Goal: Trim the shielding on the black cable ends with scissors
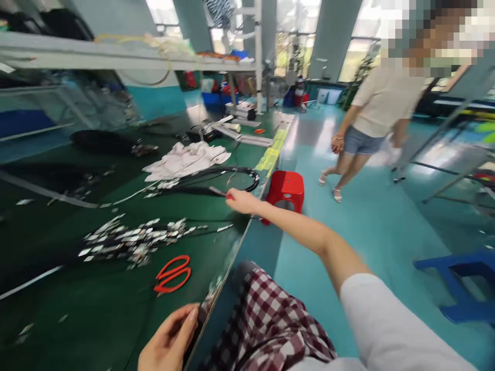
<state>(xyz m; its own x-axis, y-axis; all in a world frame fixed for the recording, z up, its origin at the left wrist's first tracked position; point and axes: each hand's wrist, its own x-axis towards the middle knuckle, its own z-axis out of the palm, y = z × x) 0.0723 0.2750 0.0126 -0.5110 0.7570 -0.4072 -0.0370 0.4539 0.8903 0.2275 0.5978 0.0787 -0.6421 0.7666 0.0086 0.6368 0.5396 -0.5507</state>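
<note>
My right hand (pixel 242 200) reaches out over the green table's (pixel 96 309) right edge, its fingers closed on a small tool with a red handle and a metal tip (pixel 221 193). The tool points at a bundle of black cables (pixel 228 175). My left hand (pixel 170 342) rests at the near table edge, fingers curled, thumb against the rim; whether it holds anything I cannot make out. Orange-handled scissors (pixel 172 273) lie just beyond my left hand. A heap of small shiny metal pieces (pixel 133 239) is spread across the middle of the table.
White cloth (pixel 185 158) lies behind the cables. A red stool (pixel 285 189) stands beside the table and a blue stool (pixel 462 286) at the right. A person (pixel 375 111) walks on the teal floor. Shelving (pixel 116 54) runs above the table.
</note>
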